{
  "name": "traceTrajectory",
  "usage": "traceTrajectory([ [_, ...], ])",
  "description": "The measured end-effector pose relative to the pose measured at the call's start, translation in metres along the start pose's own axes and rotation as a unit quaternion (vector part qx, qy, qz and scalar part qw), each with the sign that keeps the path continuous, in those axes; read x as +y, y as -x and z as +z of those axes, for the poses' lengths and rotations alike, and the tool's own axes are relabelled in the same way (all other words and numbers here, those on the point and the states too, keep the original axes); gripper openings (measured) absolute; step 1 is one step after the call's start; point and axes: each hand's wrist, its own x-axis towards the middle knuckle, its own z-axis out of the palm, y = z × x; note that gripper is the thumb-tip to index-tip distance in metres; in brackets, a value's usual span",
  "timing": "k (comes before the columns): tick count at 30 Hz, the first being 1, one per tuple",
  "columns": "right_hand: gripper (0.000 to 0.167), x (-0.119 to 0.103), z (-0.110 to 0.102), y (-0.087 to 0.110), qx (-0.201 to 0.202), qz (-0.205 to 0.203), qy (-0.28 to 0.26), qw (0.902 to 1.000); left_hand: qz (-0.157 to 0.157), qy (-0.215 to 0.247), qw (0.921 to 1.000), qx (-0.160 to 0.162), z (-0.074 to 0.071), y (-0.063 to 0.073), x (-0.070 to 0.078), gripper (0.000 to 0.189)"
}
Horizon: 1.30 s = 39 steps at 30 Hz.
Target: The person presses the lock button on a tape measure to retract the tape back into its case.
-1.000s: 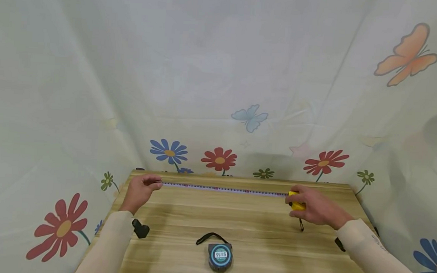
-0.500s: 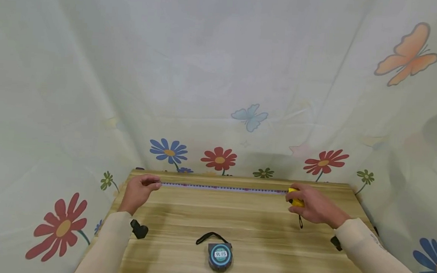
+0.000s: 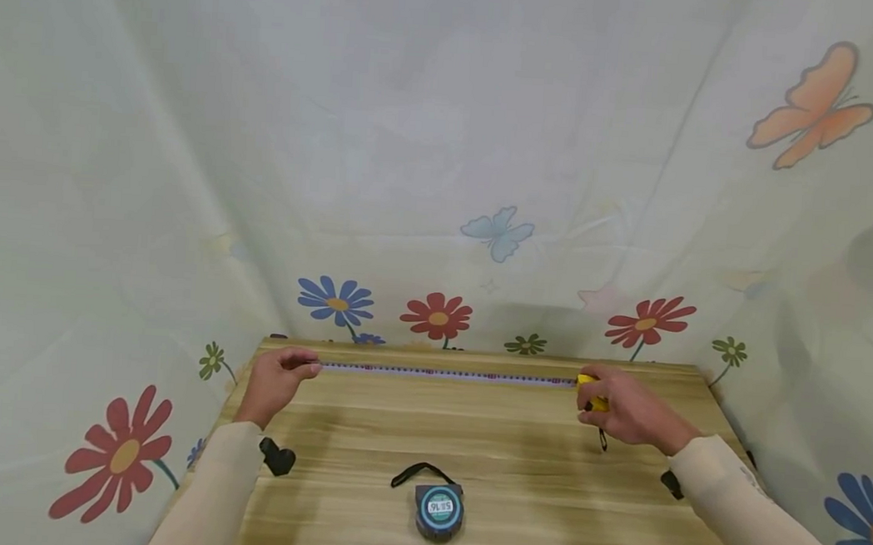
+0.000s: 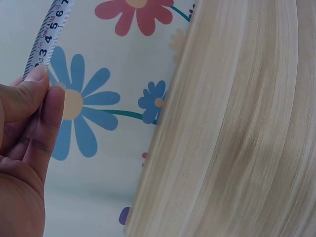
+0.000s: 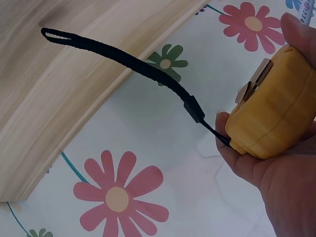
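My right hand (image 3: 629, 408) grips a yellow tape measure (image 5: 276, 106), whose black wrist strap (image 5: 128, 61) hangs loose. From its case a white blade (image 3: 460, 376) stretches straight across to the left, printed with dark marks and red numbers. The blade's end is pinched between thumb and fingers of my left hand (image 3: 277, 382); in the left wrist view the low numbers on the blade (image 4: 49, 37) show just past the fingertips. The very tip is hidden by the fingers. Both hands are held up over the far part of the wooden table.
A second tape measure (image 3: 439, 512), dark with a blue ring, lies on the wooden table (image 3: 366, 435) near the front, its black strap (image 3: 420, 472) curled behind it. A flowered curtain (image 3: 412, 179) hangs behind the table's far edge and along both sides.
The blade has risen slightly in view and lies more level. My right hand with the yellow tape measure has shifted a little up and right; my left hand is nearly still.
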Motion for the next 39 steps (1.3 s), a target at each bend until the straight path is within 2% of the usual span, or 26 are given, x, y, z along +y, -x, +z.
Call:
traceTrajectory([
  [3, 0.014, -0.002, -0.001, -0.001, -0.006, 0.015, 0.001, 0.9999, 0.000, -0.002, 1.0000, 0.002, -0.001, 0.001, 0.000, 0.025],
  [4, 0.019, -0.002, -0.001, -0.001, -0.009, 0.027, -0.002, 0.9996, 0.001, -0.001, 1.0000, 0.002, -0.002, 0.002, 0.000, 0.025],
  [8, 0.060, -0.005, -0.002, -0.003, -0.019, 0.085, -0.015, 0.9961, 0.004, 0.004, 1.0000, 0.001, -0.003, 0.003, -0.001, 0.027],
  [12, 0.075, -0.006, -0.002, -0.005, -0.025, 0.121, -0.011, 0.9923, 0.011, 0.004, 0.9999, 0.001, -0.004, 0.004, -0.002, 0.026],
  [18, 0.068, -0.005, -0.003, -0.008, -0.019, 0.122, 0.005, 0.9923, 0.012, 0.003, 0.9999, 0.005, -0.006, 0.005, 0.001, 0.022],
  [24, 0.057, -0.004, -0.003, -0.006, -0.017, 0.111, -0.002, 0.9937, 0.016, 0.010, 0.9998, 0.006, -0.005, 0.006, 0.002, 0.024],
  [30, 0.059, -0.005, -0.002, -0.006, -0.015, 0.100, -0.003, 0.9949, 0.015, 0.005, 0.9998, 0.009, -0.002, 0.007, 0.005, 0.023],
  [39, 0.060, -0.006, -0.001, -0.006, -0.007, 0.114, -0.017, 0.9933, 0.012, -0.001, 0.9999, 0.005, -0.003, 0.006, 0.009, 0.024],
])
